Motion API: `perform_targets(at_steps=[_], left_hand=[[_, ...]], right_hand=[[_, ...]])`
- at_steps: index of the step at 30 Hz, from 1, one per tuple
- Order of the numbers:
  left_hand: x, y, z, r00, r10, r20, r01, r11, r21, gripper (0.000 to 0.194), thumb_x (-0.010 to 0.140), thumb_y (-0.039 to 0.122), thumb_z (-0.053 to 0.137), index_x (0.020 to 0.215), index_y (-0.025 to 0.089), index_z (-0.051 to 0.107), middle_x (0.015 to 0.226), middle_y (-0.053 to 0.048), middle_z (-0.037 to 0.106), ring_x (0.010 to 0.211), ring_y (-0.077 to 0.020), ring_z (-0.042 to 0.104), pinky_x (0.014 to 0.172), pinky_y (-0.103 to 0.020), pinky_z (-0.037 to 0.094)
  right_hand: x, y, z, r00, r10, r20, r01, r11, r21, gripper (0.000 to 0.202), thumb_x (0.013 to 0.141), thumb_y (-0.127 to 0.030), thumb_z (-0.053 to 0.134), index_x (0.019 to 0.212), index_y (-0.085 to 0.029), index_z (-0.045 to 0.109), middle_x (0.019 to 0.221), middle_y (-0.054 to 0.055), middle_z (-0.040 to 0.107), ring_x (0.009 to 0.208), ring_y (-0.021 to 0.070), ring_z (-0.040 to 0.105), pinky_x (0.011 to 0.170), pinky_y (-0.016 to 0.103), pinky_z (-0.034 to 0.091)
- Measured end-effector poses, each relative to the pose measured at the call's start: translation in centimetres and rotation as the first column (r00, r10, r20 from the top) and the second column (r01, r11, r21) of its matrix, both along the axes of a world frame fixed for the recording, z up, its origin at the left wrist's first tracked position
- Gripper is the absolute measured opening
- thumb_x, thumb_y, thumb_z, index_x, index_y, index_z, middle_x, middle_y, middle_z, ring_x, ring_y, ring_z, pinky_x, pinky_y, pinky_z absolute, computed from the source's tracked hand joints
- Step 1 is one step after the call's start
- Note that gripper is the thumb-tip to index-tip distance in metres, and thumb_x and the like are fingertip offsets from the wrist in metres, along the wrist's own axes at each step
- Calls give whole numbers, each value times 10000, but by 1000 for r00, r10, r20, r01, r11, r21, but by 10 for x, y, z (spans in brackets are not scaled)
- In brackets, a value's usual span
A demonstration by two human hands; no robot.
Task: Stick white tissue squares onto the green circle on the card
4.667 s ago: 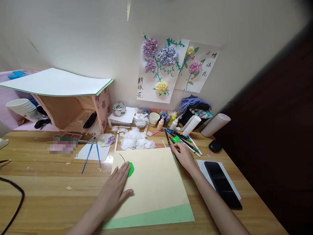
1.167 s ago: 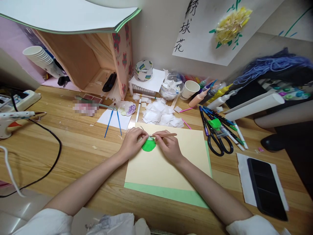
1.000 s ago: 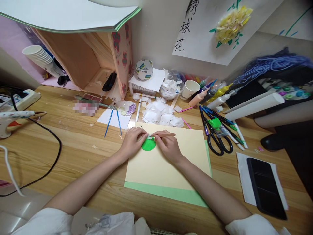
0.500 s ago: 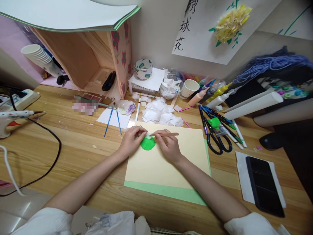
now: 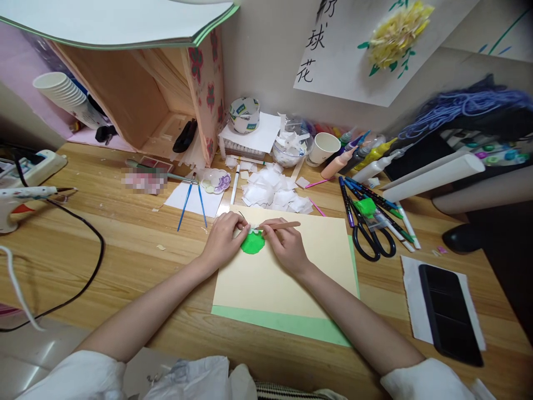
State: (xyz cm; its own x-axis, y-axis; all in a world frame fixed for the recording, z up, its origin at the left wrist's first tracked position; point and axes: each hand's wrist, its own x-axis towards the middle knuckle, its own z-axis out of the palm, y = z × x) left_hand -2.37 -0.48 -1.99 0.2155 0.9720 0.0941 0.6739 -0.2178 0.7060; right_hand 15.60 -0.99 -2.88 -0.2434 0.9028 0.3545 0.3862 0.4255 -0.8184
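Observation:
A bright green round patch [image 5: 252,243] lies on the cream paper [image 5: 287,278], with small white paper pieces [image 5: 253,228] at its top edge. My left hand [image 5: 225,239] rests at the patch's left side, its fingers pinched at the white pieces; what they grip is too small to make out. On the right side, my right hand [image 5: 285,244] is closed on a thin wooden stick [image 5: 287,225], whose tip points left to the white pieces. A light green sheet [image 5: 283,326] shows under the cream paper.
Behind the paper lies a pile of white paper scraps [image 5: 270,189]. Black scissors [image 5: 366,241] and pens are at the right, near a black tray [image 5: 452,314]. Two blue brushes [image 5: 185,206] and a glue gun [image 5: 25,194] are at the left.
The stick in my right hand has shifted slightly left and up. My left hand has barely moved and stays beside the green patch.

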Motion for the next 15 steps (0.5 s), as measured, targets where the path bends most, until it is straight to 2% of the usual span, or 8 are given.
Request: perform_targets(at_steps=[8,15], left_hand=[[0,0,-1,999,-23,-44,23,1000,-3,161,888,298,453,798,201,546,812,-25,600,796,-179,524,734,-324,386],[0,1,0,998,-39,-48,38,999,-19,176,892,313,446,804,201,548,821,-26,603,805,-182,522,743,-336,383]], right_hand=[[-1,-1,-1,998,-32,-55,26,994,-105,196,925,-250,447,836,-199,614,885,54,648,749,161,609,664,304,512],[1,-2,1,998,-50,-33,51,998,28,197,917,-216,459,828,-205,634,859,49,672,821,186,622,754,354,491]])
